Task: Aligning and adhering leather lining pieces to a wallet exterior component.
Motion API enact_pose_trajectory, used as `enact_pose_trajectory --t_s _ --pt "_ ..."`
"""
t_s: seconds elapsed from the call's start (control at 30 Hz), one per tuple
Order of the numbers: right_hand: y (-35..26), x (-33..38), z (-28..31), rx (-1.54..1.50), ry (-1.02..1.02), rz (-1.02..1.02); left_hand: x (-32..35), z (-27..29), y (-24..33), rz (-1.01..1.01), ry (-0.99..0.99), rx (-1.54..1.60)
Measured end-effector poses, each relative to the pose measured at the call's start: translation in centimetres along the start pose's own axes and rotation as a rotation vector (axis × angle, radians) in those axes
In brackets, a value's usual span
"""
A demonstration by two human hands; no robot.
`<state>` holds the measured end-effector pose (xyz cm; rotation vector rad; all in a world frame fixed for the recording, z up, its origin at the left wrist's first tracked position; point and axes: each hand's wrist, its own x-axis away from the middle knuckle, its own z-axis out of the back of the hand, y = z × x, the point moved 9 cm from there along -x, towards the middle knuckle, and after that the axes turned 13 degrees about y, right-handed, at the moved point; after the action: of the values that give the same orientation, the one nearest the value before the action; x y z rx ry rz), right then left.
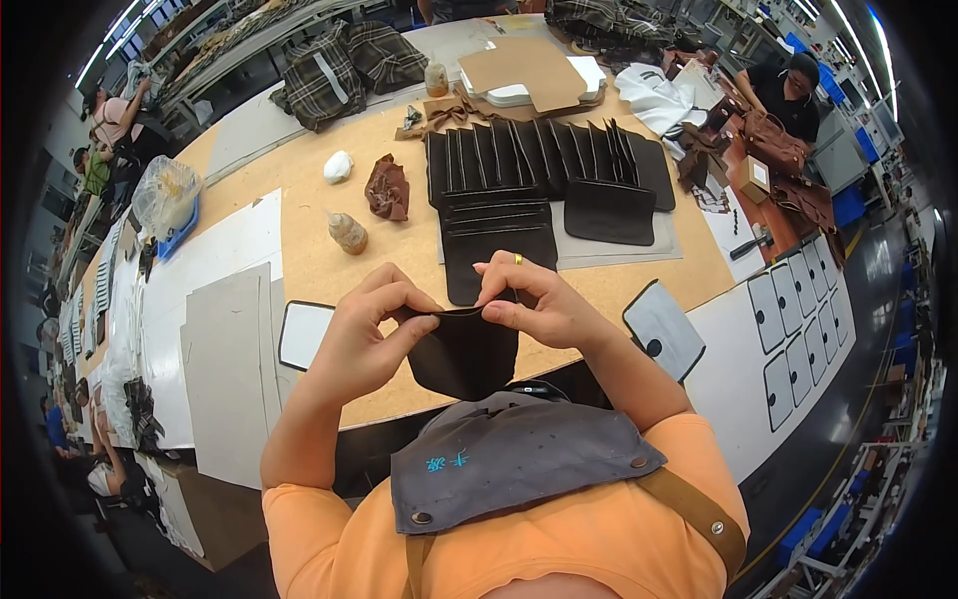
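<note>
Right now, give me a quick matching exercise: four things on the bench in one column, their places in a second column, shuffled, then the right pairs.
Things:
1. black leather piece
2. glue bottle
3. white lump
4. fanned row of black panels

Places:
A. far side of the bench, ahead of the hands
B. pinched between left hand and right hand
C. left of the crumpled brown scrap
D. left of the near black stack

Pairs: 1-B, 2-D, 3-C, 4-A
</note>
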<state>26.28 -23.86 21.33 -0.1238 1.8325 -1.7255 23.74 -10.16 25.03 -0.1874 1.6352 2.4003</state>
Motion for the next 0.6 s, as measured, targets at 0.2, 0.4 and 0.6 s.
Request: enact_pose_trajectory --t_s 0.2,0.4,0.6 --pt "-0.3 0.7 -0.2 0.205 -0.018 0.030 0.4 0.1 0.4 -0.049 0.022 -0.152" --pt "0.1 1.3 -0.2 0.262 -0.021 -0.008 1.0 -0.2 0.1 -0.124 0.066 -0.250" --pt "1.1 1.8 -0.1 0.232 0.030 -0.074 1.3 -0.9 -1.3 -0.018 -0.002 -0.249"
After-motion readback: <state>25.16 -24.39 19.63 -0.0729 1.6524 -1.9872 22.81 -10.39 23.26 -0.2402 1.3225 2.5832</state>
